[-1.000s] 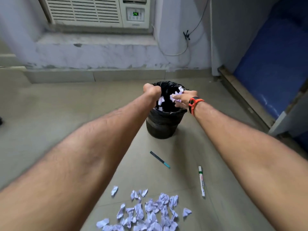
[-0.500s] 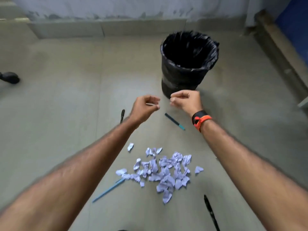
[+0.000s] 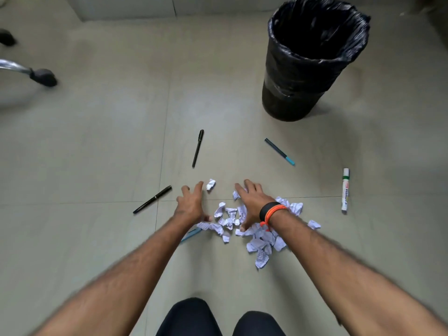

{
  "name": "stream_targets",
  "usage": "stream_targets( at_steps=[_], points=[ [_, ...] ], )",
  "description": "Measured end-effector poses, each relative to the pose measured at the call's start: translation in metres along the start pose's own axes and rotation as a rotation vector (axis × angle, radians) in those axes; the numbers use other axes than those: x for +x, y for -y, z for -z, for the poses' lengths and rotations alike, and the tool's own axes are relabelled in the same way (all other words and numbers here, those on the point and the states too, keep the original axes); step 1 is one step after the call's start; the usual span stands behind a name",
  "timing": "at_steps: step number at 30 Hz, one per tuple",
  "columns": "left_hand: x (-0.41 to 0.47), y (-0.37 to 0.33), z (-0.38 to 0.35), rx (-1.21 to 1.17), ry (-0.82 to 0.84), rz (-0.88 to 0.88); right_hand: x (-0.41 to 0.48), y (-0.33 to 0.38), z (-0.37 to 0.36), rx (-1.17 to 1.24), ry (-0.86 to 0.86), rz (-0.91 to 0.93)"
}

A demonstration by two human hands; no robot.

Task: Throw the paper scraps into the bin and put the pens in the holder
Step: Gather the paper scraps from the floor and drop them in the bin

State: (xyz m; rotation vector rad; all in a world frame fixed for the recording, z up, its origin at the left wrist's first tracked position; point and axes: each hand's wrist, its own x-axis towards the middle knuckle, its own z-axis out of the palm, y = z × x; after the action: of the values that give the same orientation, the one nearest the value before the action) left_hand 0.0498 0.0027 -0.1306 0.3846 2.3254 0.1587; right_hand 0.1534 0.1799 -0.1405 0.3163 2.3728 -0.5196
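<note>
Splayed wide, gripping nothing: L hand [image 3: 191,204] just beside scraps [image 3: 260,241], R hand [image 3: 252,204] low over them. Scraps heaped mid-floor [image 3: 97,141], near side; bin [image 3: 291,93] toward far-right corner. Judged early-to-mid task: pile left to bin, no pen lifted, holder not in view. Pens flat, scattered: black pen [image 3: 198,148] and marker [image 3: 345,190] lengthwise near-to-far; teal pen [image 3: 279,151] diagonal, teal tip near-right.

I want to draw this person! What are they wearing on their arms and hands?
Both forearms are bare, no sleeves or gloves. The left hand wears nothing. Behind the right hand, the wrist carries a black band with an orange strap.
</note>
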Motion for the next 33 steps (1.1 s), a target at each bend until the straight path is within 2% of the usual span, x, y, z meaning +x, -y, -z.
stream_targets(
  at_steps=[3, 8, 12, 16, 25, 33],
  points=[
    [-0.002, 0.001, -0.005, 0.051, 0.032, -0.013, 0.007, 0.012, -0.007, -0.051, -0.067, 0.012],
    [0.001, 0.003, -0.007, 0.154, 0.092, -0.18, 0.004, 0.025, -0.02, 0.018, -0.075, 0.079],
    [0.003, 0.008, -0.009, 0.168, 0.053, -0.308, -0.003, 0.035, -0.037, 0.053, -0.127, 0.059],
    [0.005, 0.006, -0.015, 0.179, 0.066, -0.386, -0.004, 0.053, -0.056, -0.043, -0.18, 0.065],
    [0.004, 0.011, -0.027, 0.007, -0.082, -0.394, -0.002, 0.047, -0.051, 0.055, -0.251, 0.152],
    [0.007, 0.0, -0.01, -0.21, -0.218, -0.308, -0.007, 0.025, -0.009, 0.407, -0.428, -0.073]
  ],
)
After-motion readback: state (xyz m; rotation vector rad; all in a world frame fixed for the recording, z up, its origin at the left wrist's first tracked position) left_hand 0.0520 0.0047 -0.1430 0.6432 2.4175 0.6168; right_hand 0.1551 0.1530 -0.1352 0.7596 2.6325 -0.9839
